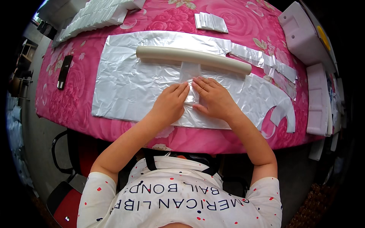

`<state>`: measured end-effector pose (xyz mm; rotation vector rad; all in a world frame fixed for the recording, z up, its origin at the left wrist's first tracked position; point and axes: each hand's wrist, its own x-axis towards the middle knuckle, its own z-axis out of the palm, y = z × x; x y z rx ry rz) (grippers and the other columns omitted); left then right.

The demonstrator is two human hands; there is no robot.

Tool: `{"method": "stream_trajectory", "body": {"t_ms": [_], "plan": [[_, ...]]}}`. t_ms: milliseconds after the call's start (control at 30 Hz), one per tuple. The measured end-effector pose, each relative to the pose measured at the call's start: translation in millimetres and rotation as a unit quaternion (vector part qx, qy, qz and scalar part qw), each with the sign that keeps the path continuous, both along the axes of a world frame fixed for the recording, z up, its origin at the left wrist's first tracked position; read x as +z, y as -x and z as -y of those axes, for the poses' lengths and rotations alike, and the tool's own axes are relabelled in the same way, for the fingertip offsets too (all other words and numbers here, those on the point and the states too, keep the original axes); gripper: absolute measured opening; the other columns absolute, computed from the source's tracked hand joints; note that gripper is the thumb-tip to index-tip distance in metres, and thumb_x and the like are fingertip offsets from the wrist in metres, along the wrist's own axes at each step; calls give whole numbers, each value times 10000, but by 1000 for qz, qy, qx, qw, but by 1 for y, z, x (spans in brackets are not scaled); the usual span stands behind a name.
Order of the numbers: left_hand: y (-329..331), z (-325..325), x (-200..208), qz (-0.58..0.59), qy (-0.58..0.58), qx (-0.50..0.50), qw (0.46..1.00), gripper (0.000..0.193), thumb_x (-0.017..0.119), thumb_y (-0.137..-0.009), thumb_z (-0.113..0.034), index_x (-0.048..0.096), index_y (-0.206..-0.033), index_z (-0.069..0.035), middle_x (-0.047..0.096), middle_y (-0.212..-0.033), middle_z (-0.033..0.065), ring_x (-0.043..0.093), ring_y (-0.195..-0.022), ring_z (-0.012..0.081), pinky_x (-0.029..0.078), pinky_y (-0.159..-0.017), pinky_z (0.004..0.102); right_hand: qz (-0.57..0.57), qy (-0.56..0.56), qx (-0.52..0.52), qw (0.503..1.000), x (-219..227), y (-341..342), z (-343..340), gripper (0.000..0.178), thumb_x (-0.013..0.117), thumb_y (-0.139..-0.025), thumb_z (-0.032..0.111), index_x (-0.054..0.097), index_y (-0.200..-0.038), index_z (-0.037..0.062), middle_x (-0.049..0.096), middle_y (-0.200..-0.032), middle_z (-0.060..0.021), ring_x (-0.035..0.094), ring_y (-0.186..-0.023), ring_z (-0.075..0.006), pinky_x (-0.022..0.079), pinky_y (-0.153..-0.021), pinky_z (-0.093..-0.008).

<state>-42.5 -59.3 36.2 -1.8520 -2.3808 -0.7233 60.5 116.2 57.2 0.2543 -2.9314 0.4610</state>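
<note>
A stack of thin silvery-white plastic bags (121,85) lies flat before me, its handle loops reaching to the right. Across it rests a long beige tube (190,56). A narrow folded plastic bag (190,70) runs from under the tube toward me. My left hand (172,100) presses along the left side of this folded bag, fingers close together and laid down on it. My right hand (213,97) lies on its right side, fingers stretched out and the thumb apart. The plastic right under my fingertips is hidden.
Rows of folded bags (95,19) stand at the far left. A smaller bundle of folded bags (211,22) lies beyond the tube. A dark phone-like object (64,72) lies on the pink floral tablecloth (76,102). White foam boxes (304,32) border the right side.
</note>
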Motion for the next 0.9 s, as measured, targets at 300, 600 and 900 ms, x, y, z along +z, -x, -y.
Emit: {"method": "stream_trajectory", "body": {"t_ms": [300, 600, 900], "plan": [[9, 0, 4, -77, 3, -50, 996, 415, 579, -720, -37, 558, -1133, 4, 584, -1155, 125, 560, -1039, 258, 433, -929, 385, -28, 22, 26, 999, 4, 0, -6, 511, 632, -663, 168, 556, -1129, -27, 549, -1201, -147, 504, -1134, -280, 415, -956, -366], [-15, 43, 12, -25, -14, -180, 983, 401, 601, -725, -97, 582, -1122, -40, 569, -1201, 93, 534, -1132, 215, 412, -980, 383, -139, 43, 47, 988, -12, -49, 28, 279, 607, -665, 80, 619, -935, 11, 615, -985, -73, 587, -863, -215, 495, -730, -326], [-14, 39, 1, -31, 12, -161, 986, 431, 600, -730, -92, 568, -1159, -62, 558, -1228, 63, 517, -1157, 196, 376, -1009, 380, -137, 70, 7, 988, -14, -51, 27, 268, 611, -665, 75, 630, -928, 25, 624, -974, -65, 593, -829, -215, 498, -711, -316]]}}
